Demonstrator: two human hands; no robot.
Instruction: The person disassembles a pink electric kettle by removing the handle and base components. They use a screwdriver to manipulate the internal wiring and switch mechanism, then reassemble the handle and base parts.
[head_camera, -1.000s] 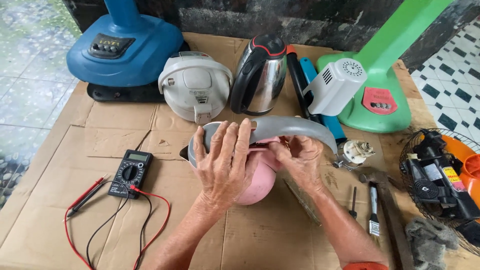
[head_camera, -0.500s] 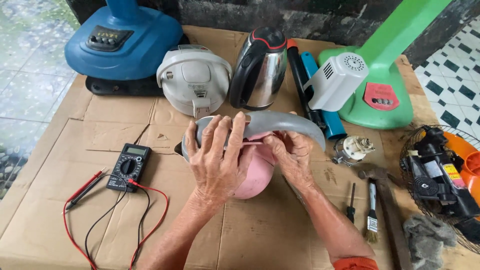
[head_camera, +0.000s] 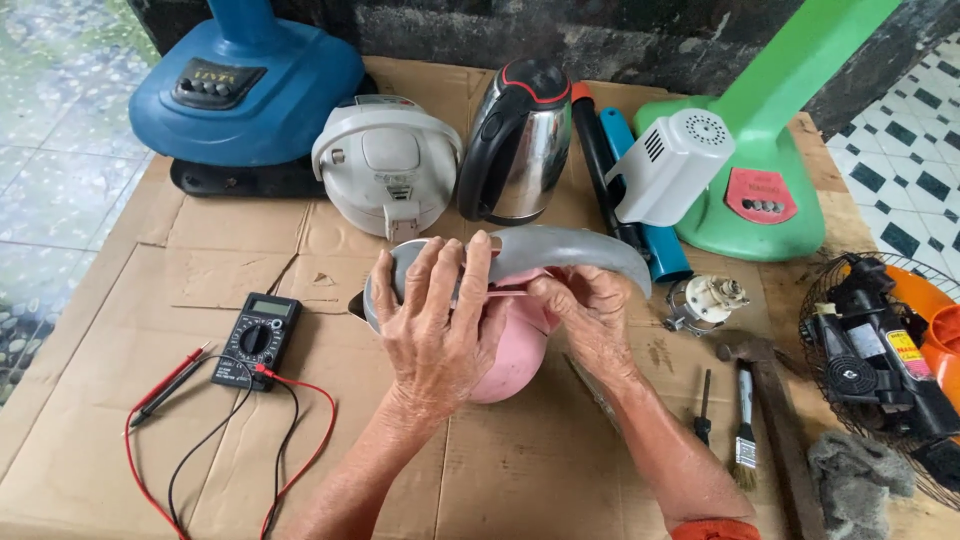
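I see bare cardboard (head_camera: 540, 470) in front of the pink kettle (head_camera: 510, 360), between my two forearms, and more open sheet at the near left corner. To the left, the multimeter (head_camera: 256, 340) and its red and black leads (head_camera: 190, 440) clutter the approach. Behind, the white cooker (head_camera: 385, 165) and steel kettle (head_camera: 520, 140) stand close together, blocking the far side. To the right, the small motor (head_camera: 706, 300), hammer (head_camera: 770, 400), screwdriver (head_camera: 703, 405) and brush (head_camera: 743, 425) crowd the path.

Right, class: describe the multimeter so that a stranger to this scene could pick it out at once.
Start at the big blue fan base at the far left of the cardboard-covered table. Come straight toward the camera to the small black multimeter, left of the left hand. It alone has a round dial, a small screen and trailing red and black leads.
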